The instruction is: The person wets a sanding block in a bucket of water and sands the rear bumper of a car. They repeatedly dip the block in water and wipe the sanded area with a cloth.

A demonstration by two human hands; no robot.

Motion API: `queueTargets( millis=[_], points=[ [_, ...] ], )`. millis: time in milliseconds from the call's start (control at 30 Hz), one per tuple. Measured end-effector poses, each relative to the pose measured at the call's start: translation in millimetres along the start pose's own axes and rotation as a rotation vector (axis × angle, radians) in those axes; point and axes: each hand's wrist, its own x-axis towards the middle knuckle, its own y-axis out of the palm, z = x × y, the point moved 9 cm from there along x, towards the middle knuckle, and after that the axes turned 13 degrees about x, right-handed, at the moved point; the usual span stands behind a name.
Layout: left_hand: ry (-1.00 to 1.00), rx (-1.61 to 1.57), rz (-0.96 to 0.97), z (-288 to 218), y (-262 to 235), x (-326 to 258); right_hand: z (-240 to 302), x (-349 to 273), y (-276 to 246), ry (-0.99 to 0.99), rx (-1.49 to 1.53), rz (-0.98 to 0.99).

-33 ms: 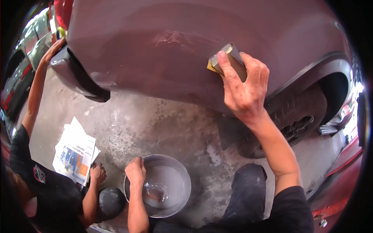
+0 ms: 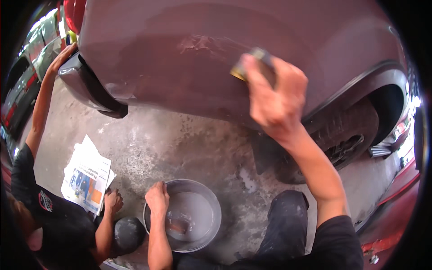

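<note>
The right hand [image 2: 274, 96] is raised against the side of the maroon car body panel [image 2: 189, 49], fingers curled over a sanding block [image 2: 252, 65] and pressing it flat to the paint. The block, yellowish at its edge with a darker face, shows only at the fingertips; the rest is hidden beneath the hand. It lies just right of a scuffed, lighter patch [image 2: 202, 45] on the panel and above the wheel arch, whose tyre [image 2: 346, 135] sits down to the right.

The left hand [image 2: 157, 198] rests on the near left rim of a round metal basin [image 2: 211, 211] standing on the concrete floor [image 2: 180, 144]; its fingers are bent over the rim, though whether they truly clamp it I cannot tell. The basin holds water, and a small dark object [image 2: 177, 225] lies inside it, too blurred to name.

At the left edge of the floor another person in a black shirt crouches, one hand [image 2: 112, 200] down beside a folded newspaper [image 2: 85, 177], the other hand [image 2: 63, 56] up on the car's bumper corner [image 2: 81, 81]. A dark rounded object [image 2: 128, 234] sits just left of the basin.
</note>
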Motion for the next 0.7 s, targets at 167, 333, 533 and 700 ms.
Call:
queueTargets(
  millis=[167, 333, 533, 700],
  points=[
    [0.013, 0.007, 0.000, 2.2, 1.6, -4.5, 17.5, 31.2, 28.2, -0.077, 0.136, -0.048],
    [0.010, -0.025, -0.009, -4.4, 3.3, -2.3, -19.0, -15.9, -19.6, -0.007, -0.034, 0.017],
    [-0.003, -0.024, -0.024, 9.1, -5.8, -4.7, 24.2, 37.8, 28.9, -0.082, 0.100, -0.025],
    [0.009, -0.056, 0.009, -6.1, 1.2, -4.1, -10.3, -11.9, -15.3, -0.011, -0.053, 0.021]
  ],
)
